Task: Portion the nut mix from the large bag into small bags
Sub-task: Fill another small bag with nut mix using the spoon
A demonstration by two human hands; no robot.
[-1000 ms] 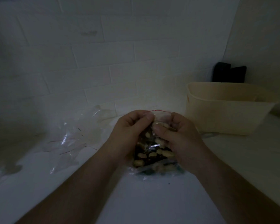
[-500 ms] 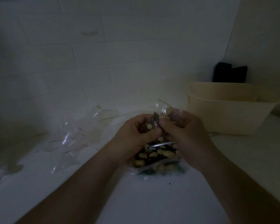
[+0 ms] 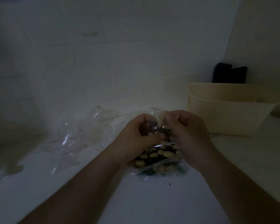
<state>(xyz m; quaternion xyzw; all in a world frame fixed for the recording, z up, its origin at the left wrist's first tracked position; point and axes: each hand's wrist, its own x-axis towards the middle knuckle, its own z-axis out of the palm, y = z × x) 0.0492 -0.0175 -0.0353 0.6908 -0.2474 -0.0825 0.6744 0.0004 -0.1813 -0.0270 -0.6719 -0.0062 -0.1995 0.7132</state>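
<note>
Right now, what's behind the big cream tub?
Behind the cream tub, a dark boxy object stands against the wall in the corner. Only its top shows; the tub's rim covers its lower part, so what it is cannot be told.
</note>
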